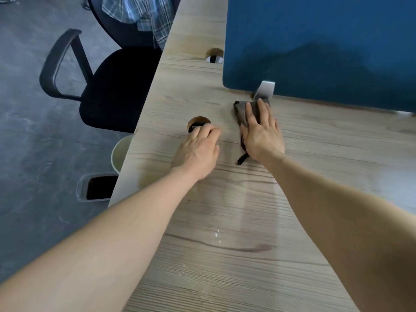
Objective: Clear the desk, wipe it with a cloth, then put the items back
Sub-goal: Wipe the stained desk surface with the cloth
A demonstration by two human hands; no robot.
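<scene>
1 head-worn view looks steeply down, close over the desk [225, 221].

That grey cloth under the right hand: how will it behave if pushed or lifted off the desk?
Probably floppy: the cloth lies crumpled, with a dark tail trailing below the right hand. Likely light, since flat fingers alone seem to hold it down. It should slide fairly easily on the smooth desk, though it may bunch up rather than move as one piece.

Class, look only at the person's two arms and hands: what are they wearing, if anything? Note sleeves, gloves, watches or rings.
Both forearms are bare as far as the frame shows: no sleeves in view. The left hand and right hand wear no gloves. No watch, bracelet or ring shows on either wrist or on the visible fingers, though the left fingertips are blurred.
</scene>
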